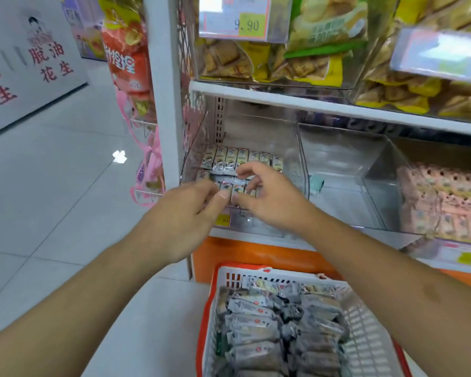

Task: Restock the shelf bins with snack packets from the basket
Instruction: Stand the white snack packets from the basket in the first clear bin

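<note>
Right now we are reaching both hands into the leftmost clear bin (291, 148) on the lower shelf, where small snack packets (239, 159) are lying in neat rows on its floor. Our left hand (185, 213) and right hand (267, 197) are meeting over the front row, thumbs nearly touching, and the packets are sitting directly under our fingertips. Our left hand's fingers are curling in around a packet at the front row, though how firmly they are gripping it we cannot tell for sure. Our right hand's fingers are bending loosely over the packets, touching their tops rather than clearly pinching one.

Those packets are looking shiny and foil-like, flat and rectangular, with pale printed fronts. Bins here are hard transparent plastic with slanted fronts; the next bin (346, 172) to the right is holding one small pale packet.

Below us the basket (365, 317) is standing on the floor, white slotted plastic with a red rim, holding a heap of greyish crinkled packets (272, 327). Yellow bags (324, 50) are filling the upper shelf.
</note>
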`<state>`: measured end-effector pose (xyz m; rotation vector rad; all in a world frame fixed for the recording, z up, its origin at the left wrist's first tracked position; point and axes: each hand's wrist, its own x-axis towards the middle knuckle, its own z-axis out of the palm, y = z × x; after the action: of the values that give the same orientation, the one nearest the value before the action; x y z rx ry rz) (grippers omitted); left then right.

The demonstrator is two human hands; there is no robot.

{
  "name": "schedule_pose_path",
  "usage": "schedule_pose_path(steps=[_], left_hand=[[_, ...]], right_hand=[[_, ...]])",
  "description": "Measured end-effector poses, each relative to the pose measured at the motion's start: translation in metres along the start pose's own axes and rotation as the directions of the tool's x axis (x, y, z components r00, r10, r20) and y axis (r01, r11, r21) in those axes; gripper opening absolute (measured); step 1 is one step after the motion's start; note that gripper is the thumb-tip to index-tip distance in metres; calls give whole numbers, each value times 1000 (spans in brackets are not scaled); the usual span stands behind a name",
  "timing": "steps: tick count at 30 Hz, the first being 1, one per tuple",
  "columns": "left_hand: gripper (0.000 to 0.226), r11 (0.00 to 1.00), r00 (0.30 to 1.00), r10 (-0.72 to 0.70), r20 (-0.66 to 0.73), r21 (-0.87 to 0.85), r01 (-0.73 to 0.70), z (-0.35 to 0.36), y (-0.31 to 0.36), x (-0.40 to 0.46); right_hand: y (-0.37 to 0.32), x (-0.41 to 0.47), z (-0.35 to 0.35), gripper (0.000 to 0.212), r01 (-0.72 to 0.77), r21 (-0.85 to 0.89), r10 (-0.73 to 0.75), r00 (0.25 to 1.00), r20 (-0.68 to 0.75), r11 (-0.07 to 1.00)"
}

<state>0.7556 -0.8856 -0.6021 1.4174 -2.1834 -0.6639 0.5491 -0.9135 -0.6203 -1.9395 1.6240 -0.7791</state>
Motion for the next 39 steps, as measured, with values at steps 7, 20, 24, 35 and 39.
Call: schedule_pose_path(steps=[7,20,24,35,39], left_hand=[[42,982,941,-19,338,182,-46,61,6,-31],[62,860,667,-443,599,495,127,156,-26,-83],[60,871,672,-435,599,469,145,154,-20,-74],[50,923,781,-324,533,360,138,136,0,-50],[23,974,823,-214,526,54,219,114,30,-41]], right_hand=[[76,-131,-12,22,-247,-77,249,968,29,966],[229,-205,49,65,-407,-551,572,804,163,729],[229,-203,56,64,-373,-628,558,821,118,683],[166,-179,13,16,-390,-315,464,860,211,866],[93,-170,-28,30,-343,110,316,926,207,933]])
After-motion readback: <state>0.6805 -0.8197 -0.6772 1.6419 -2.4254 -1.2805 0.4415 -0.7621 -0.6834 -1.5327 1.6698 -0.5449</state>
